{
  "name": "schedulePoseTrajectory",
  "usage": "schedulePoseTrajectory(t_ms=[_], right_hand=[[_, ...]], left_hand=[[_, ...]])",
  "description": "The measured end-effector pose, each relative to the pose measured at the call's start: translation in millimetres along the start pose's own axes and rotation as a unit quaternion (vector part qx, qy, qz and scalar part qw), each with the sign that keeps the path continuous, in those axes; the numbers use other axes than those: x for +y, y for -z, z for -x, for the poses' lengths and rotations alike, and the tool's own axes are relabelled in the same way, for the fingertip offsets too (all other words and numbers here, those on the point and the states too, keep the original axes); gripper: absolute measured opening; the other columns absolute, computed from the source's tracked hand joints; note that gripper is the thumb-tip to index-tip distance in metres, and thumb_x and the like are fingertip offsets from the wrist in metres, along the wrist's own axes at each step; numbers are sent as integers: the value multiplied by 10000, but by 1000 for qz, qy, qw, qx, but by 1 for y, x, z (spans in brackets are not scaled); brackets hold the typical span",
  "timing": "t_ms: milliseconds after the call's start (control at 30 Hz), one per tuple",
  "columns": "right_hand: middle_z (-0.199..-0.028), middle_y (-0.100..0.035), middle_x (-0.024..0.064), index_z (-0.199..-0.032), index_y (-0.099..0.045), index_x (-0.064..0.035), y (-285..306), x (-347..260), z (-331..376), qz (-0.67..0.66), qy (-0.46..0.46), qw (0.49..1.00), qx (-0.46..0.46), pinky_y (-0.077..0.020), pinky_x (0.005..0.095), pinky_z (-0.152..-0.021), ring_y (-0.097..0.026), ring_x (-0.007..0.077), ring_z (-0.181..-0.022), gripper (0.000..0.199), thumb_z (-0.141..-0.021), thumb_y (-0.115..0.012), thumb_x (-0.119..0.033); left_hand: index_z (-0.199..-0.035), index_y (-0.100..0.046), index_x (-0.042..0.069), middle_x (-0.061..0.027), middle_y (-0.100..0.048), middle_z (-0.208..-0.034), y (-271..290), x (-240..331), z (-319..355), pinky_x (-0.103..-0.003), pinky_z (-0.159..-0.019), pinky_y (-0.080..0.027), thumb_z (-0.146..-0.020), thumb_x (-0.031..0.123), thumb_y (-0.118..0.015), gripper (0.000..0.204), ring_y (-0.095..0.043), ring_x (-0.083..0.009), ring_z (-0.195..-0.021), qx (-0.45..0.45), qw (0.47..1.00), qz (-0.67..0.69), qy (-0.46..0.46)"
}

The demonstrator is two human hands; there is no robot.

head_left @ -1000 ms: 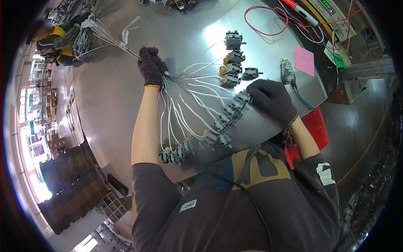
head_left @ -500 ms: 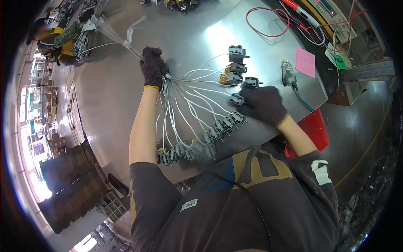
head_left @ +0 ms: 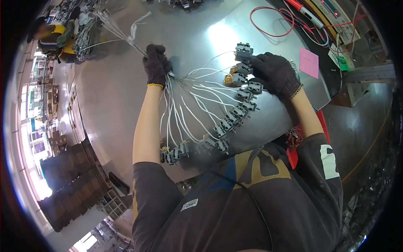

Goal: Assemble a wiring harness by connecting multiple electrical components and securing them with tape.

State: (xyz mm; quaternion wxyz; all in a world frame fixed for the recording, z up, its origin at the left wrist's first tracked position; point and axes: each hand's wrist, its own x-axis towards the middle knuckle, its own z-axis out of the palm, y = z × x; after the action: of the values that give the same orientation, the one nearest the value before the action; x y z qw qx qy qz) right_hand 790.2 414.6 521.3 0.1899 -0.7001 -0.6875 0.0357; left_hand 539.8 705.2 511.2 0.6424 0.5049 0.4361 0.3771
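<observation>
The white wires (head_left: pixel 205 89) were gathered in the left hand (head_left: pixel 157 65), whose dark, knitted fingers were closed firmly around the bundle above the desk (head_left: pixel 109 109). From that grip the strands were fanned toward the right and toward the wearer, and were ended at small grey blocks (head_left: pixel 228 124) set in a curved, uneven row on the desk. The right hand (head_left: pixel 275 74) was placed beside the uppermost block (head_left: pixel 244 52), its fingers partly curled; whether anything was gripped by it could not be told.

The wires were judged to be light, bendable and rather slick, so that a closed fist around the gathered part would be needed. The blocks were judged to be stiff and somewhat heavier than single strands, best taken by their flat sides, since the wire joints might be strained by pulling.

The blocks were seen to be boxy, with short pins projecting; amber-coloured parts (head_left: pixel 228 79) were shown near the upper ones. The desk was surfaced in smooth, grey, metal-like sheet, on which bright light was reflected.
</observation>
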Motion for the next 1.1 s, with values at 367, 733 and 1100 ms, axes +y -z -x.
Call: schedulePoseTrajectory(t_ms=[367, 733, 1100], right_hand=[[-1147, -743, 55, -1099, -754, -151, -47, -68, -5, -164, -136, 972, 96, -453, 429, -1107, -681, 285, -1101, 604, -645, -912, -516], [-969, -714, 80, -1157, -688, -155, -31, -70, -13, -187, -229, 945, 141, -563, 412, -851, -688, 283, -919, 609, -672, -895, -460], [-931, -738, 142, -1200, -639, -108, 25, -37, -10, -25, -118, 984, -129, -534, 455, -875, -699, 336, -905, 614, -786, -793, -535]], left_hand=[[-861, -621, 119, 60, -354, -556, 8, 3, -6, -274, -395, -280, -1029, 497, -576, 416, -321, -80, -435, -23, 999, -21, 13], [-826, -611, 82, 53, -357, -562, 1, 0, -9, -274, -395, -286, -988, 497, -633, 446, -337, -89, -433, -16, 1000, -7, 8], [-861, -626, 122, 63, -353, -549, 7, -1, -11, -268, -381, -277, -1004, 485, -600, 391, -329, -82, -424, -22, 1000, -20, 8]])
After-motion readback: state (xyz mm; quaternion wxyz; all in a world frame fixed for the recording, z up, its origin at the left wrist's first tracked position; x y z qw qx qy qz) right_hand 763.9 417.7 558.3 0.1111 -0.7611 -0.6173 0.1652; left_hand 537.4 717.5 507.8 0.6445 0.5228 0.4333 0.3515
